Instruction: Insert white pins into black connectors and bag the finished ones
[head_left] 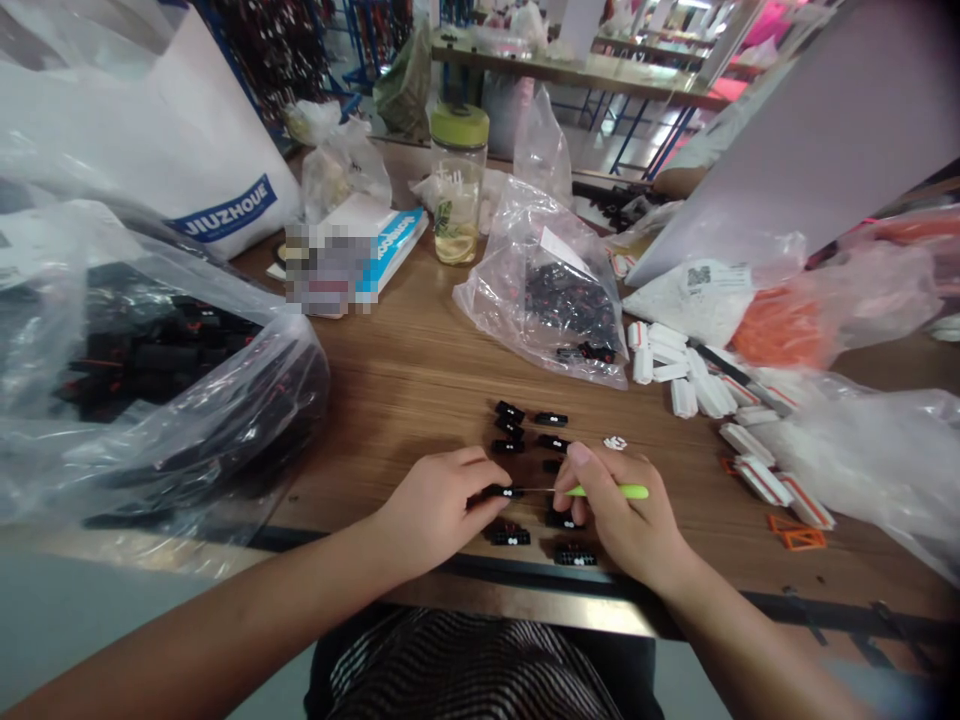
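Between the thumb and fingers of my left hand (pixel 448 503) is a small black connector housing (pixel 510 491) with white dots on its face. My right hand (pixel 631 510) grips a thin metal pick with a bright green handle (pixel 628 491); its tip points left and reaches the housing. Whether the tip touches a white dot is too small to tell. Around both hands lie several similar black housings, among them one (pixel 552 419) behind and one (pixel 575 556) near the table edge. A little pile of tiny white pieces (pixel 615 443) lies just behind my right hand.
A big clear bag of black parts (pixel 161 365) fills the left side. Farther back stand a lidded bottle (pixel 459 190) and a clear bag of black parts (pixel 570 300). White pieces (pixel 709 385), orange frames (pixel 797 533) and plastic bags (pixel 877 450) lie to the right.
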